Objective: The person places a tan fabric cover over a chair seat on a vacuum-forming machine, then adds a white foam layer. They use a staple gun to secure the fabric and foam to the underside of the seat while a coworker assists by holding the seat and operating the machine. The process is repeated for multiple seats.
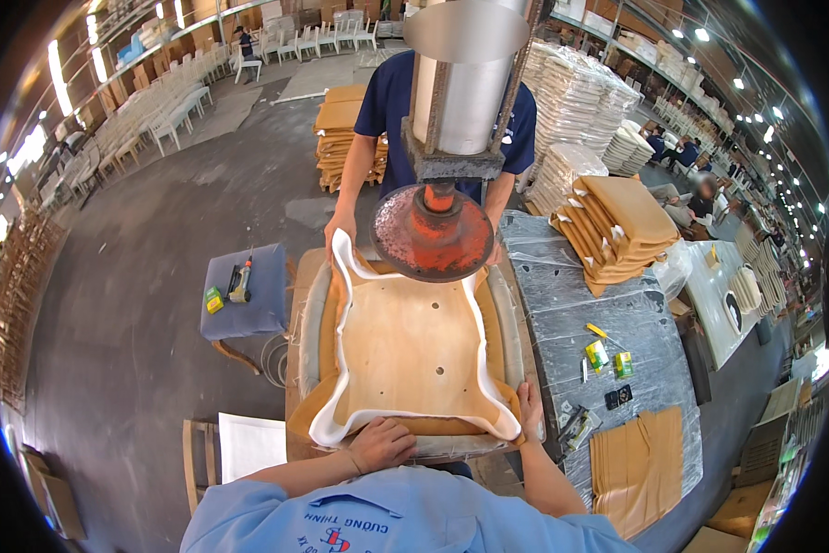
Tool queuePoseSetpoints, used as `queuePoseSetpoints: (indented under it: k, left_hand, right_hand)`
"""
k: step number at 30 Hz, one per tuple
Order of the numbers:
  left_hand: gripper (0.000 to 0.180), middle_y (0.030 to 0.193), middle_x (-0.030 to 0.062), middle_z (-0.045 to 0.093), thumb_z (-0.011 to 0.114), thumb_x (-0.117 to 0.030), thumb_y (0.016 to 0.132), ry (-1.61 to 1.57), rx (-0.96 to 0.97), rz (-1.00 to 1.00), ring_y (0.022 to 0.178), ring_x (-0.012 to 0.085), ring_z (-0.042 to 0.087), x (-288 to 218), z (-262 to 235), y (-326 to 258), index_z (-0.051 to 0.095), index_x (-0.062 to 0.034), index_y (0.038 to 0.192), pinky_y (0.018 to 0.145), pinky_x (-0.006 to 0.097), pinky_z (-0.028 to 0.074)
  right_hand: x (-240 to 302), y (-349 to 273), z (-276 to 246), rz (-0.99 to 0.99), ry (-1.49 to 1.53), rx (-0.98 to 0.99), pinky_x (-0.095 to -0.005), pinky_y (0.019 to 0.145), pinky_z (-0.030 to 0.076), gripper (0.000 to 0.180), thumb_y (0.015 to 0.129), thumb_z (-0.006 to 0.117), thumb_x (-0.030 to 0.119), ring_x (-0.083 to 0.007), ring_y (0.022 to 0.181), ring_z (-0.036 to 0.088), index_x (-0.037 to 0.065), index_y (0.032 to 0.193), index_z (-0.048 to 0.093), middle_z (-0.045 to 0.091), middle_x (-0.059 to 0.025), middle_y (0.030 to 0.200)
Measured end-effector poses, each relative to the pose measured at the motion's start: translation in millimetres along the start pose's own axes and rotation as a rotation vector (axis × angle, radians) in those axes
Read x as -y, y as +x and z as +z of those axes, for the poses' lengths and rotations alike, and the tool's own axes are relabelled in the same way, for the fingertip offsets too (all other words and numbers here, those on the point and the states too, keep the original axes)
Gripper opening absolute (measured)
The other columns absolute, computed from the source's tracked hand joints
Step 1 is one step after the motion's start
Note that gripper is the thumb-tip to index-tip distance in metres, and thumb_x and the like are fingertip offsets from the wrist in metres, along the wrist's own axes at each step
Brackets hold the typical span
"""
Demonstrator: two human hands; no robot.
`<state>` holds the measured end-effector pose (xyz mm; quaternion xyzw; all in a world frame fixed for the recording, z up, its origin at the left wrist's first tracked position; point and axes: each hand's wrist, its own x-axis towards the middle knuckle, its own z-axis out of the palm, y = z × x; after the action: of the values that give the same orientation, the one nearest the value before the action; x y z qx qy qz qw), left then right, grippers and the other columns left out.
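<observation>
A pale wooden seat panel (410, 341) with a few drilled holes lies underside up in front of me. Around it a tan seat cover (493, 336) with a white inner lining stands folded up at the edges, inside a grey padded frame (313, 323). My left hand (384, 445) is closed over the near edge of the cover, fingers bent. At the near right corner my right hand (531, 412) grips the cover's edge, its fingers partly hidden. Opposite, another person's hand (343, 226) is at the far left corner; their other hand is mostly hidden behind the press.
A round red press plate (433, 232) hangs over the seat's far end. On the right, a plastic-covered table (562, 276) bears stacked tan covers (622, 226), small boxes and a staple gun (578, 429). A blue stool (245, 300) with another tool stands left.
</observation>
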<state>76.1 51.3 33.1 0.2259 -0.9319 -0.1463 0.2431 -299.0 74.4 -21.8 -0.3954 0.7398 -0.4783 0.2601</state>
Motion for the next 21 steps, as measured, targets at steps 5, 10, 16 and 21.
queuePoseSetpoints:
  k: [5, 10, 16, 21]
  left_hand:
    - [0.016, 0.093, -0.0019, 0.063, 0.076, -0.031, 0.093, -0.002, -0.049, 0.021, 0.087, 0.0191, 0.06, -1.4, 2.5, 6.7, 0.072, -0.0171, 0.1, 0.081, 0.037, 0.046]
    - [0.015, 0.093, -0.0017, 0.064, 0.076, -0.03, 0.093, 0.039, -0.013, -0.003, 0.087, 0.0187, 0.061, -1.0, 2.7, -0.8, 0.071, -0.0172, 0.1, 0.081, 0.037, 0.046]
    - [0.016, 0.093, -0.002, 0.064, 0.077, -0.03, 0.092, 0.027, -0.032, 0.021, 0.086, 0.0187, 0.061, -1.0, 2.7, 3.3, 0.071, -0.0171, 0.099, 0.081, 0.036, 0.046]
    - [0.016, 0.094, -0.0013, 0.065, 0.079, -0.03, 0.091, 0.021, -0.041, 0.01, 0.087, 0.019, 0.061, 3.6, 2.8, -2.6, 0.073, -0.0169, 0.098, 0.082, 0.036, 0.046]
  right_hand:
    - [-13.2, 6.6, -5.4, -0.01, 0.009, -0.055, -0.0385, 0.103, 0.051, 0.055, 0.111, 0.053, 0.044, -0.0313, 0.121, 0.069, 0.001, 0.144, 0.063, 0.072, -0.0219, 0.133]
    - [-4.7, 6.0, 3.4, 0.029, -0.053, -0.042, -0.0383, 0.104, 0.051, 0.054, 0.111, 0.053, 0.044, -0.032, 0.124, 0.068, 0.002, 0.143, 0.064, 0.071, -0.023, 0.135]
    - [-6.5, 2.9, -2.3, -0.003, -0.056, -0.086, -0.0386, 0.103, 0.051, 0.053, 0.111, 0.053, 0.042, -0.0318, 0.122, 0.069, 0.002, 0.143, 0.064, 0.071, -0.0233, 0.133]
    - [3.7, -5.3, 6.5, 0.029, 0.047, -0.096, -0.0381, 0.103, 0.051, 0.049, 0.111, 0.053, 0.037, -0.0315, 0.121, 0.069, 0.001, 0.143, 0.064, 0.072, -0.0238, 0.131]
